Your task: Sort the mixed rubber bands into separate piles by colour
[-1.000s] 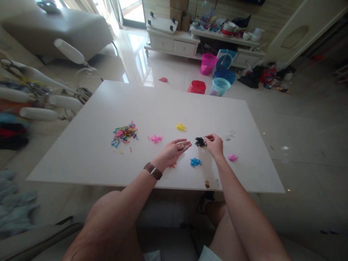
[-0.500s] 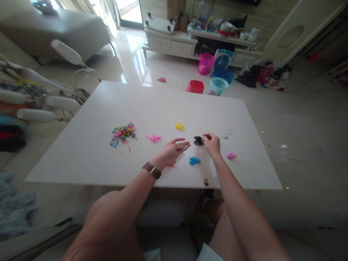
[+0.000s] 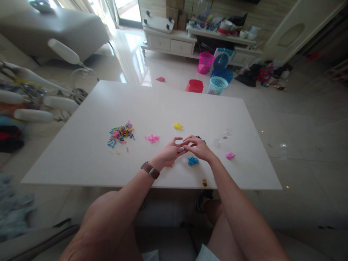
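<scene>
So the left hand (image 3: 169, 152) is palm up with its fingers loosely curled, a tiny thin yellow band (image 3: 183, 148) at the fingertips, and the right hand (image 3: 200, 149) has come in from the other side so its fingers meet the left's. From where I'm standing I can't tell if either is really pinching that band or if it's just looped on a finger. It's just beyond the heap of small bright blue bands (image 3: 193, 161) and a bit left of it. My guess is the palm faces up so the fiddly stuff has somewhere to sit while the other hand works

Colours are kept apart, probably for easy picking: a thin yellow pile (image 3: 178, 126) well beyond the blue heap, a bright pink pile (image 3: 152, 139) off to its left, some orange-red bits (image 3: 169, 166) nearer on that side, half under the left wrist. The pile of small black bands (image 3: 201, 139) beyond the blue heap is mostly blocked by the right hand. The big multicoloured jumble (image 3: 121, 133) sits far left of the blue heap, maybe to stay out of the way
</scene>
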A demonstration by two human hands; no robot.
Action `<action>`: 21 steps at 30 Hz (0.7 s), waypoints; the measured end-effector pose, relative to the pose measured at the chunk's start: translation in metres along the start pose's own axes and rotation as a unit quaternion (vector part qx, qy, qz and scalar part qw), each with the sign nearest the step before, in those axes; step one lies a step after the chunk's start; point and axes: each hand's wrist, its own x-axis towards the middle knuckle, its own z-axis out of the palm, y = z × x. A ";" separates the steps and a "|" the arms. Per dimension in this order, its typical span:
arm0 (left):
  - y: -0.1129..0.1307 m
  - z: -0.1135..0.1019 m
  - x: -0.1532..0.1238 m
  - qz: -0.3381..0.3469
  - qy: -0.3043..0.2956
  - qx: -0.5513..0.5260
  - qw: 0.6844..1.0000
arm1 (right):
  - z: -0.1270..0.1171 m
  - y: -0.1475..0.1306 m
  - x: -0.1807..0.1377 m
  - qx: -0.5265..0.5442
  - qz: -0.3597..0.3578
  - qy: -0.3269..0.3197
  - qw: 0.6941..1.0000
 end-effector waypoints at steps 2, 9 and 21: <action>0.001 0.000 -0.001 -0.007 -0.009 0.007 1.000 | 0.000 -0.001 -0.001 0.003 -0.005 -0.008 1.000; 0.002 0.000 -0.003 -0.019 -0.007 0.020 1.000 | -0.004 -0.004 -0.003 0.031 0.019 -0.040 0.999; 0.004 -0.002 -0.004 -0.026 -0.011 0.016 0.999 | -0.012 0.001 -0.003 0.026 0.012 -0.032 0.999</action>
